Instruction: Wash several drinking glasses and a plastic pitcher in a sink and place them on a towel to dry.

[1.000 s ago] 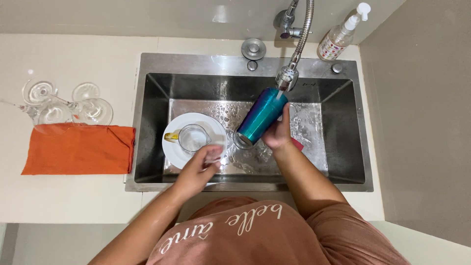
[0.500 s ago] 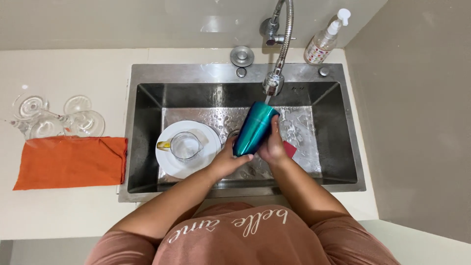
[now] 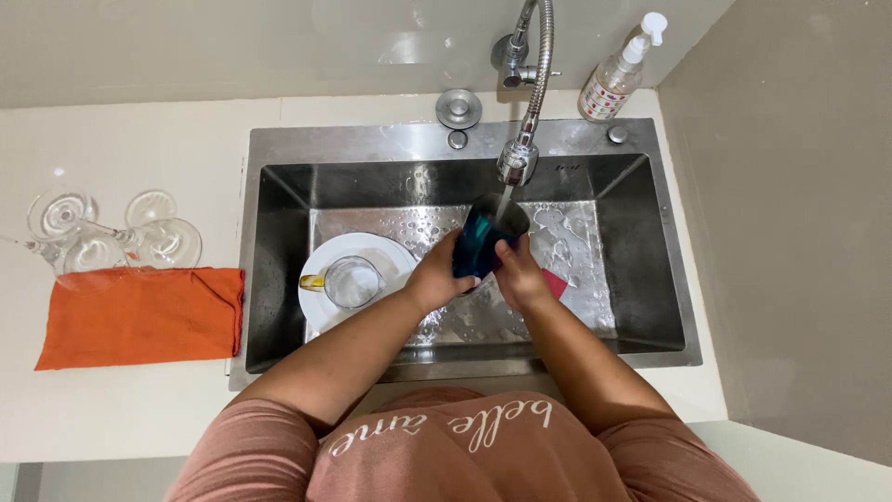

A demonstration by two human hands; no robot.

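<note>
Overhead view of the sink, read left to right. On the counter at far left lie clear wine glasses (image 3: 111, 232) on their sides, just above an orange cloth (image 3: 139, 316). Inside the steel sink (image 3: 288, 232), at its left, a white plate (image 3: 325, 265) carries a clear glass mug (image 3: 351, 282) with a yellowish handle. My left hand (image 3: 435, 279) grips the left side of the tumbler (image 3: 483, 244); my right hand (image 3: 522, 274) closes around its right side and base. The tumbler is dark teal, glossy and metallic, held above the middle of the sink with its round mouth facing up; its inside looks dark blue. It sits directly under the faucet (image 3: 518, 160), and a thin stream of water falls into the mouth. A red object (image 3: 557, 284), partly hidden by my right hand, lies on the wet sink floor. A clear pump bottle (image 3: 618, 79) stands on the counter behind the sink's right corner.
</note>
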